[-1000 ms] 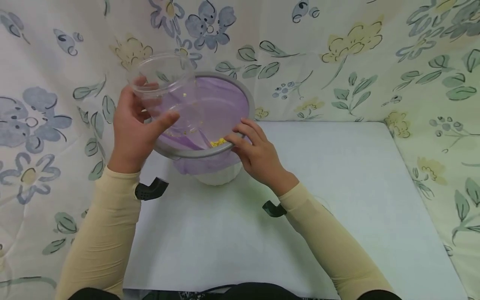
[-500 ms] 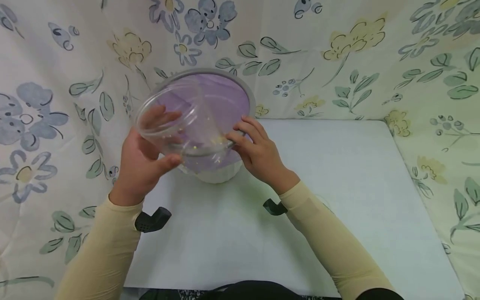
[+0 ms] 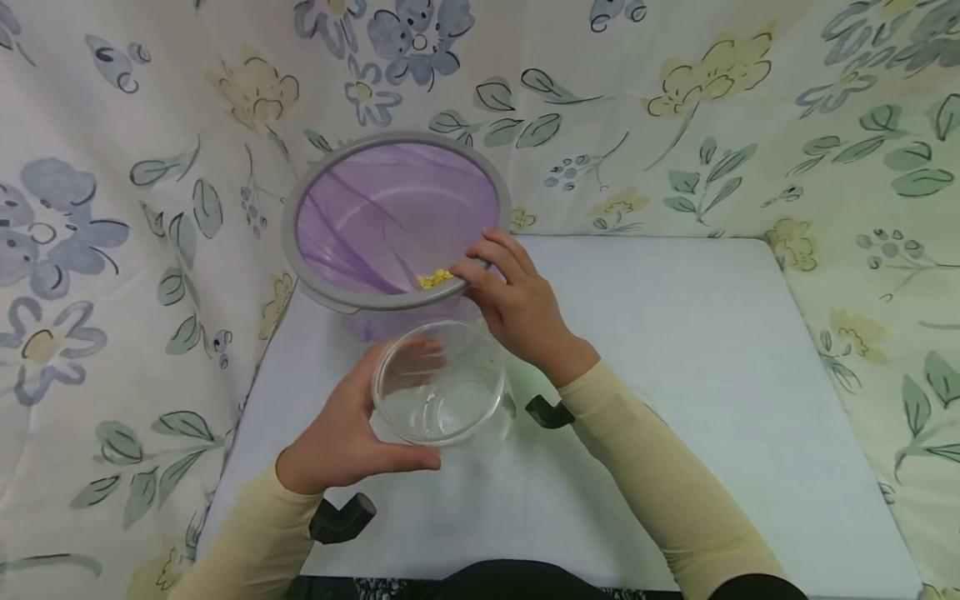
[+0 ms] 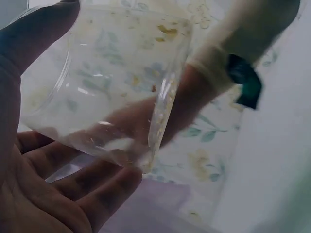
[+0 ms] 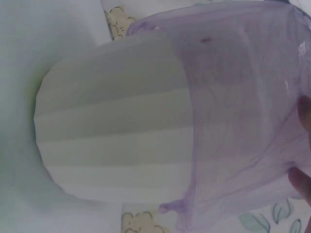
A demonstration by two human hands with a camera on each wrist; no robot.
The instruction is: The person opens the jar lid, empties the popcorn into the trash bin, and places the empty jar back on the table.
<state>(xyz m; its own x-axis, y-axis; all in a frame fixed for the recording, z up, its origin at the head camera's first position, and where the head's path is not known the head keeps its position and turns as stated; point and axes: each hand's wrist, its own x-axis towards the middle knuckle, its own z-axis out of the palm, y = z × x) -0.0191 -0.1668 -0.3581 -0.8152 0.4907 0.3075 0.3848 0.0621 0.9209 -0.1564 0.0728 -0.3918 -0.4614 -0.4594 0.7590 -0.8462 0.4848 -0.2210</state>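
In the head view my left hand (image 3: pixel 352 437) holds a clear round plastic tub (image 3: pixel 442 387) in front of the bin, with its open mouth toward me. Small yellowish crumbs cling inside the tub (image 4: pixel 116 87), as the left wrist view shows. My right hand (image 3: pixel 521 308) grips the grey rim (image 3: pixel 360 298) of a waste bin, fingers over the edge. A thin purple bag (image 3: pixel 420 200) lines that bin and folds over its outside. Several yellow bits (image 3: pixel 435 277) lie in the bag. The bin's white ribbed body (image 5: pixel 116 121) fills much of the right wrist view.
The bin stands toward the back left of a white table (image 3: pixel 675 375). A floral curtain (image 3: pixel 585 75) rises behind the table and along its sides.
My left hand has brought the tub from over the bin's left side down toward me and to the right, turning its mouth my way. My right hand has stayed on the rim.
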